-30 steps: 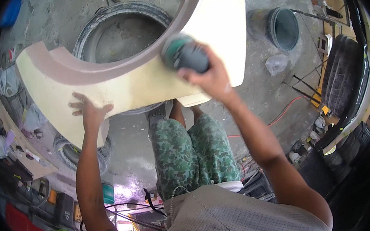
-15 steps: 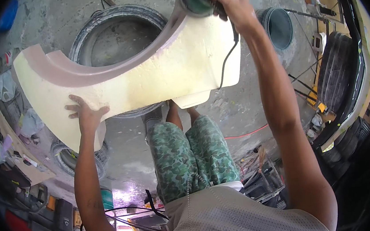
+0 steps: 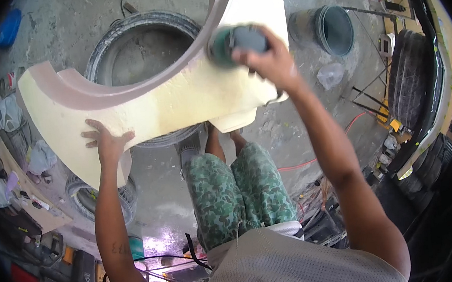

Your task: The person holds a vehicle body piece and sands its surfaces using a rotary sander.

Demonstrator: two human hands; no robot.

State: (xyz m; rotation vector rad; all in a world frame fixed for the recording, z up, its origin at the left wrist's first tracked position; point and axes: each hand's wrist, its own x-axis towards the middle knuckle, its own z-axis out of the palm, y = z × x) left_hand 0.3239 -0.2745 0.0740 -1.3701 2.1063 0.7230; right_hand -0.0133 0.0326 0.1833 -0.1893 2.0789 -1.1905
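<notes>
A cream-coloured car fender [image 3: 179,110] with a curved, pinkish wheel arch lies across the upper middle of the view. My right hand [image 3: 275,63] is closed round a dark grey power sander [image 3: 250,39], blurred a little by motion. The sander's green pad [image 3: 220,48] is over the fender's right part, near the arch edge; whether it touches cannot be made out. On the left part of the fender, near its lower edge, my left hand [image 3: 107,141] rests flat with fingers spread.
Beneath and behind the fender is a large tyre [image 3: 102,41], and a smaller tyre [image 3: 125,197] lies at lower left. A grey bucket [image 3: 335,30] lies on its side at right, with a clear plastic bag [image 3: 331,76] nearby. A red hose [image 3: 299,165] crosses the concrete floor.
My right hand has brought the sander from the fender's far right end down and to the left, onto the wider panel area. My left hand has stayed in place.
</notes>
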